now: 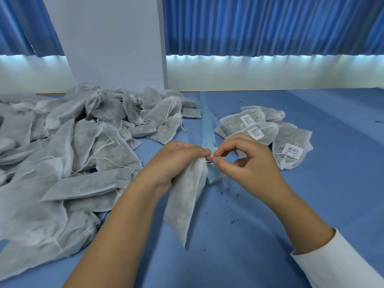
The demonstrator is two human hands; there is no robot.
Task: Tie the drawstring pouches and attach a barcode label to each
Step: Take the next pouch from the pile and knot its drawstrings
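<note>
Left hand (pixel 182 156), right hand (pixel 249 163) on pouch (pixel 187 196); neck mostly hidden

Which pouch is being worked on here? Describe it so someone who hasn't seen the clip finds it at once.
On the blue table, look between the big heap of unlabelled pouches at left and the small labelled group at right. The pouch hangs from the left hand, the right hand pinching at its top. It alone is held, not lying in a pile.
</note>
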